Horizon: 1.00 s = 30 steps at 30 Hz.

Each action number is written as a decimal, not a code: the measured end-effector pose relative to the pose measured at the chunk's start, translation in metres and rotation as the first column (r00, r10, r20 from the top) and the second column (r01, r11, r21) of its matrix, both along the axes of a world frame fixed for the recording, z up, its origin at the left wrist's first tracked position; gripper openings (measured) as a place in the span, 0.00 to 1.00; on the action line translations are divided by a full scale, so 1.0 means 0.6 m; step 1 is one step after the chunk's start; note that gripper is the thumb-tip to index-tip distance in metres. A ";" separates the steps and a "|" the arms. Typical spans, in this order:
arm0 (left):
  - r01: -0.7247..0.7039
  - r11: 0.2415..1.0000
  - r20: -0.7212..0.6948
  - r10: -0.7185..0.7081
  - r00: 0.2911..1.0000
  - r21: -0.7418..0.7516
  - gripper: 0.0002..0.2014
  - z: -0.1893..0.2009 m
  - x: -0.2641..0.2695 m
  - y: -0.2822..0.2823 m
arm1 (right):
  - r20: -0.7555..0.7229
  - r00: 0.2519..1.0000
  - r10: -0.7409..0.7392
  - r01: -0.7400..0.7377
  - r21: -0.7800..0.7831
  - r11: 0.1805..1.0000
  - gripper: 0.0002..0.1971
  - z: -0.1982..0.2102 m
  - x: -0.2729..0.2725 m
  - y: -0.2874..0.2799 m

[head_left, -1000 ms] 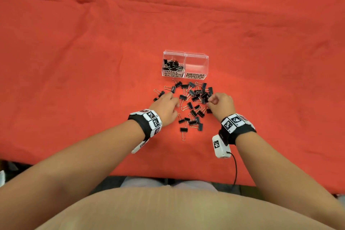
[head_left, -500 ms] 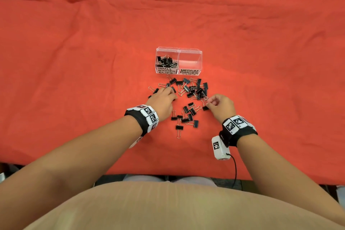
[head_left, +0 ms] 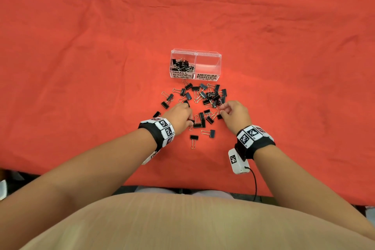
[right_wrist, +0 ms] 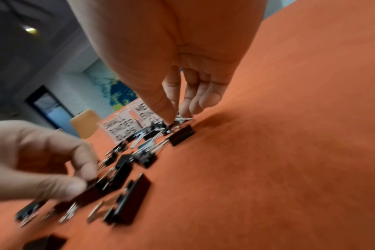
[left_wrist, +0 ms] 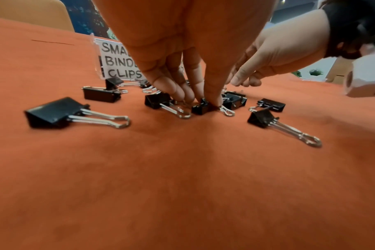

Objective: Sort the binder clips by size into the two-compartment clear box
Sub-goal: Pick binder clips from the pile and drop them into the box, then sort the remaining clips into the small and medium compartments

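The clear two-compartment box (head_left: 219, 67) stands on the red cloth. Its left half, labelled small, holds several clips (head_left: 182, 65); its right half, labelled medium, holds none. Several loose black binder clips (head_left: 211, 97) lie scattered in front of it. My left hand (head_left: 189, 119) is at the pile's near left, and its thumb and fingers (left_wrist: 203, 101) pinch a small clip (left_wrist: 200, 108) that lies on the cloth. My right hand (head_left: 222, 110) is at the pile's near right. Its thumb and forefinger (right_wrist: 171, 121) close on a small clip (right_wrist: 164, 127), which is blurred.
Larger clips lie beside my left hand (left_wrist: 54, 113) and nearer to me (head_left: 209, 133). The red cloth (head_left: 81, 67) stretches wide on all sides of the box. The table's near edge (head_left: 182, 185) runs just in front of my body.
My left hand has come back from the pile's far left to the nearer clips and pinched one. My right hand has stayed at the pile's right side, shifting slightly left.
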<state>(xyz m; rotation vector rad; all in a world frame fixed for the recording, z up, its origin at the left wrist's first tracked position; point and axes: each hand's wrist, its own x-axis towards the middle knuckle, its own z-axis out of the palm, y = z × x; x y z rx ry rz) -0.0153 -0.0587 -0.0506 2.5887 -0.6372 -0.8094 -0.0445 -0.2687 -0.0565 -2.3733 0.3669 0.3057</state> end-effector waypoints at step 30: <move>-0.599 0.752 -0.332 0.510 0.794 -0.275 0.14 0.015 0.001 0.039 | -0.130 0.991 -0.042 0.086 0.357 0.930 0.06 0.025 0.024 0.051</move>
